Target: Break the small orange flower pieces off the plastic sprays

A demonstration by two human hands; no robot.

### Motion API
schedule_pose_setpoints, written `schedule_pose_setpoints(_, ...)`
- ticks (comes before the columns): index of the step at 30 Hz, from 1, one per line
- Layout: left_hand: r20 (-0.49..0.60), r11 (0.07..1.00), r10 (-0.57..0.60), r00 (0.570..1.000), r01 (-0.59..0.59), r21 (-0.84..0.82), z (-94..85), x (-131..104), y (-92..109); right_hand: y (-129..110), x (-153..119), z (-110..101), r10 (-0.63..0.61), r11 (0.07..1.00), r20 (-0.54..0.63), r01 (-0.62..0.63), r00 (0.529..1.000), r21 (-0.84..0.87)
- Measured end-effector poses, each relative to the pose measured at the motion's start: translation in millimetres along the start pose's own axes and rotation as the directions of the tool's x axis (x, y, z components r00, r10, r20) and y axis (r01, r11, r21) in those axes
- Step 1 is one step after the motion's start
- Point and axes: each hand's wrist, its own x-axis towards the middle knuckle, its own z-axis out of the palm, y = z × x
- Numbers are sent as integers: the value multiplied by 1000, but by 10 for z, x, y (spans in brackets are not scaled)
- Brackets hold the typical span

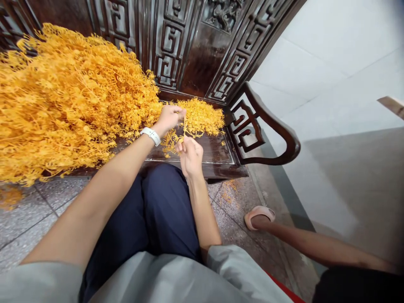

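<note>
My left hand (170,119), with a white watch band (150,136) at its wrist, pinches the upper end of a thin yellow stem (184,125) above the bench seat. Just below it, my right hand (190,155) is closed on the lower part of the same stem. A big heap of yellow-orange sprigs (69,92) fills the bench to the left. Behind my hands lies a smaller pile of yellow pieces (202,116), and a few loose bits (169,143) are on the dark wood between my wrists.
The dark wooden bench (217,166) has a carved back (202,59) and a curved armrest (284,145) at its right end. Orange scraps (229,189) lie on the floor. Another person's foot in a pink shoe (259,215) is at the right, near a pale wall (331,80).
</note>
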Motion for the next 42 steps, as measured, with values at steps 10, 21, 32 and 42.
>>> schedule_pose_setpoints(10,7,962,-225,974,224,-159,-403,203,-120,-682,-371,-478,-448,886,883,-202,-139,418)
schedule_pose_setpoints(21,374,856,-252,893,386,-343,-374,-87,216,196,21,-544,641,623,-51,-480,766,617)
schedule_pose_setpoints(32,574,945,-104,812,262,-198,-6,-405,578,64,194,-562,-71,961,-160,25,985,-274)
schedule_pose_setpoints(42,412,958,-60,909,169,-232,167,-471,504,164,102,-576,-69,936,-150,13,986,-351)
